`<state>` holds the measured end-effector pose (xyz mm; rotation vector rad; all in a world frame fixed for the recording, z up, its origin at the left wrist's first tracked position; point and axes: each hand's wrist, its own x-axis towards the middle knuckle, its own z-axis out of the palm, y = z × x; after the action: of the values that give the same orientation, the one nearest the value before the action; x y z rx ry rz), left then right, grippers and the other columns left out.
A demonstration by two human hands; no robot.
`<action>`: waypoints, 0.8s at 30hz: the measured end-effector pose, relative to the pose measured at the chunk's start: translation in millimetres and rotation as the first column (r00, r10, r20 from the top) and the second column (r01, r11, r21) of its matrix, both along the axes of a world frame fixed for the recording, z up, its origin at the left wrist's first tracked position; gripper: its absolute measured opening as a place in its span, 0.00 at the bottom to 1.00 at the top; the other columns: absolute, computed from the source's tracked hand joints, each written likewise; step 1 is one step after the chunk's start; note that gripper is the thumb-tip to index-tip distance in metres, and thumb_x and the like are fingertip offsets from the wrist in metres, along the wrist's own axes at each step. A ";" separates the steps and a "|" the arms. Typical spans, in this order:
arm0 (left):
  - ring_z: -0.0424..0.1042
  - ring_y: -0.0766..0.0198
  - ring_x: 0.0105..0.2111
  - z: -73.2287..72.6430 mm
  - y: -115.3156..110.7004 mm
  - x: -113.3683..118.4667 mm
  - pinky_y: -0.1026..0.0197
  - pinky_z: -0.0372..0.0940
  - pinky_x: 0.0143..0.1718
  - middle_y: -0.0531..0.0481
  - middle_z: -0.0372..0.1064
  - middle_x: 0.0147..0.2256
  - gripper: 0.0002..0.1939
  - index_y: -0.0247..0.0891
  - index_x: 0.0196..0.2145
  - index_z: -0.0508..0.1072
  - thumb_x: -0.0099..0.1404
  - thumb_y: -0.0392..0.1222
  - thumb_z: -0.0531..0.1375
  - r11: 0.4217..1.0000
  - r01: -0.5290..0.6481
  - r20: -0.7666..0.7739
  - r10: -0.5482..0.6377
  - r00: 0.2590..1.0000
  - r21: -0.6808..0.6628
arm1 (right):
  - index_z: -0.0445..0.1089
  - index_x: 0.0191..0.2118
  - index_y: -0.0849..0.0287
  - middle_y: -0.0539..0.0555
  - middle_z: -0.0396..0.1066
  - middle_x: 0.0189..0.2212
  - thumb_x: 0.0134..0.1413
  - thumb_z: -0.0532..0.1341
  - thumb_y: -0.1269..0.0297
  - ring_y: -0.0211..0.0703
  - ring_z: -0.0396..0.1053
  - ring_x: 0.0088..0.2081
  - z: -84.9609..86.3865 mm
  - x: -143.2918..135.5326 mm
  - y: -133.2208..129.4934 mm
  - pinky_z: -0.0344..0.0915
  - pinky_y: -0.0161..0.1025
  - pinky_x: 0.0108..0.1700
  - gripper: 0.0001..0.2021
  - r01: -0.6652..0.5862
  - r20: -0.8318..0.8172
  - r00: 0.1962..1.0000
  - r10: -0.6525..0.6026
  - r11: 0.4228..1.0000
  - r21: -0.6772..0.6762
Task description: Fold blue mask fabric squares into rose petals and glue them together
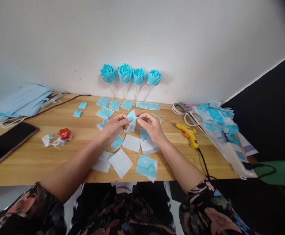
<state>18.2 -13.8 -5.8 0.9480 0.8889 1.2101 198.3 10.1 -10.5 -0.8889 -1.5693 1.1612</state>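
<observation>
Between both hands, above the middle of the table, is a small blue-and-white piece of mask fabric (132, 115). My left hand (118, 125) pinches its left side between thumb and fingers. On the opposite edge, my right hand (150, 125) grips it with thumb and forefinger. Beneath and around the hands lie several cut fabric squares, some with the blue face up (146, 165), others showing white (121, 163). Two small blue pieces with a folded look (77, 113) rest apart on the left. The hands partly cover some squares.
Several blue fabric flowers (125, 73) on sticks lean against the wall. A yellow glue gun (190, 133), scissors (190, 116), a power strip (239, 160) and fabric scraps (217, 114) lie right. Left are stacked masks (22, 101), a phone (8, 143) and a red scrap (64, 133).
</observation>
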 end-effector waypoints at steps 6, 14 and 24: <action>0.62 0.71 0.22 -1.9 0.2 -0.1 0.64 0.58 0.28 0.55 0.64 0.19 0.13 0.37 0.24 0.71 0.53 0.44 0.70 1.000 0.018 0.005 -0.018 1.000 0.002 | 0.70 0.29 0.55 0.50 0.75 0.35 0.49 0.68 0.55 0.41 0.70 0.38 -1.0 -0.6 0.1 0.67 0.40 0.43 0.10 0.013 -0.017 1.000 -0.014 0.999 -0.043; 0.62 0.70 0.22 0.2 -1.1 1.1 0.64 0.57 0.28 0.55 0.64 0.20 0.13 0.37 0.24 0.71 0.53 0.44 0.70 1.000 0.019 -0.017 -0.019 1.000 -0.009 | 0.69 0.28 0.55 0.49 0.73 0.30 0.48 0.68 0.54 0.40 0.70 0.35 -3.1 -2.3 0.4 0.67 0.39 0.41 0.12 0.024 -0.040 0.999 -0.028 0.995 -0.097; 0.60 0.70 0.22 -1.9 -0.7 1.4 0.63 0.56 0.28 0.55 0.63 0.19 0.15 0.37 0.23 0.70 0.51 0.47 0.71 1.000 0.024 -0.029 -0.024 0.999 -0.002 | 0.66 0.38 0.53 0.45 0.70 0.28 0.46 0.69 0.56 0.38 0.71 0.33 -5.3 -6.2 1.1 0.69 0.39 0.41 0.15 -0.009 -0.148 0.989 -0.010 0.992 -0.130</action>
<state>19.6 -14.5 -7.7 0.9740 0.8993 1.1777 192.1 11.2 -15.8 -0.8661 -1.3852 1.3109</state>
